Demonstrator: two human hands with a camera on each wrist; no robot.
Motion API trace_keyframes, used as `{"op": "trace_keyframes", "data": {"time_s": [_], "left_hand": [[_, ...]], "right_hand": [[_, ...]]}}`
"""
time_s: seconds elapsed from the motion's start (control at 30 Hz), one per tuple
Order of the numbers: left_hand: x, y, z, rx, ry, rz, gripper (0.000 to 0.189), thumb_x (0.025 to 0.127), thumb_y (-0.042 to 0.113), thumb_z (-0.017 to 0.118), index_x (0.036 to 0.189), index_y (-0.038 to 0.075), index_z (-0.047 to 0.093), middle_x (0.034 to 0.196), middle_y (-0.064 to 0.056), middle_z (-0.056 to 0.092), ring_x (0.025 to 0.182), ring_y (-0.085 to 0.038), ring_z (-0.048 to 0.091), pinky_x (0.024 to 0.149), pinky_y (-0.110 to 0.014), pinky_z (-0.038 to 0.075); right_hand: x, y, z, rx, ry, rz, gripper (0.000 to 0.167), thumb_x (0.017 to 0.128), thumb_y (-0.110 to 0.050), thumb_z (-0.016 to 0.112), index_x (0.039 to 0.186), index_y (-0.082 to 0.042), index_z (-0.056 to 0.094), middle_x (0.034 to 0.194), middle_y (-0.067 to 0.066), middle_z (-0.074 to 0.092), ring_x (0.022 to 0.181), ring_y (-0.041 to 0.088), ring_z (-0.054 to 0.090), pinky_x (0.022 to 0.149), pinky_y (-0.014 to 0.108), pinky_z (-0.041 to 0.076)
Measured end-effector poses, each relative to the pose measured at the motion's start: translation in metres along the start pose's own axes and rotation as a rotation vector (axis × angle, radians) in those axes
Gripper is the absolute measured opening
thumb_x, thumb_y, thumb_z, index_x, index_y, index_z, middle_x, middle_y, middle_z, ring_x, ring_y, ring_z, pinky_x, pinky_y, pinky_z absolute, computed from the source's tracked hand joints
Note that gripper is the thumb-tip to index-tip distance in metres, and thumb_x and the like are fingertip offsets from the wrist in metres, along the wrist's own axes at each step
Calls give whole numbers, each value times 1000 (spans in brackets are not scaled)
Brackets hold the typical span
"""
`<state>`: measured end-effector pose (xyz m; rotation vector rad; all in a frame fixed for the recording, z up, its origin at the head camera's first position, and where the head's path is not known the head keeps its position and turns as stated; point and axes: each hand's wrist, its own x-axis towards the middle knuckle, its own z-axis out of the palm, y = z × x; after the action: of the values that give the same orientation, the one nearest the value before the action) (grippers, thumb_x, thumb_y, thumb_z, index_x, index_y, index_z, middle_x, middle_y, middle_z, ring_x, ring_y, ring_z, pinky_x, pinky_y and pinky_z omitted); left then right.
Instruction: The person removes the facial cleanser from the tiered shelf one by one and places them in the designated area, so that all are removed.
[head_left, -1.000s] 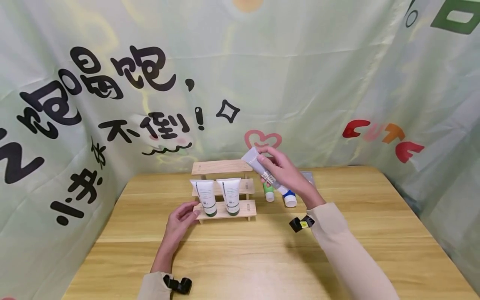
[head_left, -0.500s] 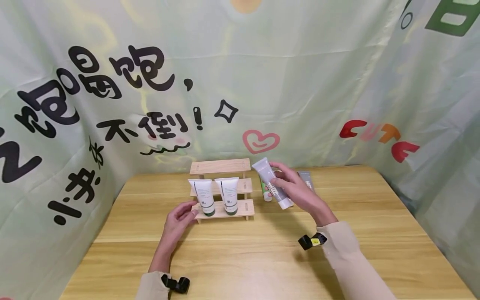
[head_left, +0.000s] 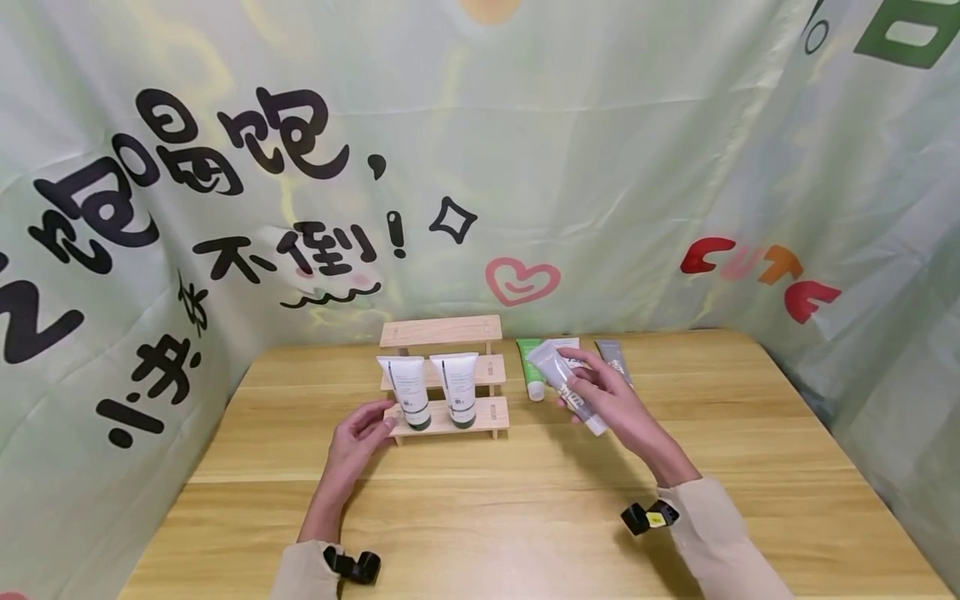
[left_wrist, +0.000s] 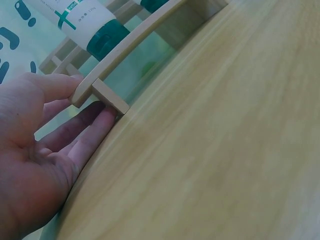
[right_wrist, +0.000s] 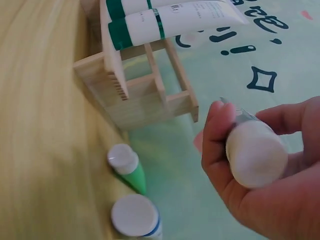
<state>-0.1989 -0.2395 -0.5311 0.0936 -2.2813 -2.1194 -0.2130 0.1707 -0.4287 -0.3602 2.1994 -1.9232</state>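
Far left, taking the wooden rack as the dial's centre, the left hand sits at eight o'clock, its thumb and fingers clamped on the end of the lowest shelf, some fingers tucked underneath by the leg — presumably to keep the light frame steady.

And on that shelf, side by side and apart, the left white tube and the right white tube stand on their green caps, crimped ends up; the broad, flat caps seem to be what lets them balance.

Out at three o'clock, just beside the rack, the green tube lies on the table, cap towards the person.

Then the grey tube, between three and four o'clock — off the shelves, in the right hand, thumb and fingers closed round its body. Its crimped end points to eleven, cap to five, a mid-body hold that likely leaves both ends free.

Behind it, partly hidden, lies another white tube; farther right, near three, a second grey tube lies partly behind the hand.
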Motion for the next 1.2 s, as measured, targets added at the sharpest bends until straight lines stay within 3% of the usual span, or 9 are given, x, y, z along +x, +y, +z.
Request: {"op": "trace_keyframes", "data": {"time_s": [0.2,0.47,0.83,1.2], "left_hand": [[3,0,0,12,-2,7,41,98,15,73,135,4,62,141,-15,58,108,-19,65,86,-32,62],[2,1,-1,15,1,8,39,98,13,72,135,4,63,140,-15,58,108,-20,64,85,-32,62],[2,1,-1,9,-9,25,40,98,14,73,135,3,63,139,-16,59,108,-20,66,85,-34,62],[2,0,-1,-12,-9,21,40,98,11,72,136,1,62,138,-19,59,107,-17,66,86,-33,62]], "right_hand": [[-14,13,-2,5,40,32,53,105,-4,50,156,-1,33,135,35,49,104,34,62,80,48,63],[-20,26,5,-192,135,-43,47,102,-3,59,148,4,47,131,29,59,115,38,59,84,28,55],[-21,30,14,-238,176,-45,46,99,-1,65,143,-3,55,122,26,67,105,35,64,78,30,56],[-18,44,27,-290,180,-29,56,91,0,75,143,-6,55,112,22,70,96,29,68,78,26,59]]}}
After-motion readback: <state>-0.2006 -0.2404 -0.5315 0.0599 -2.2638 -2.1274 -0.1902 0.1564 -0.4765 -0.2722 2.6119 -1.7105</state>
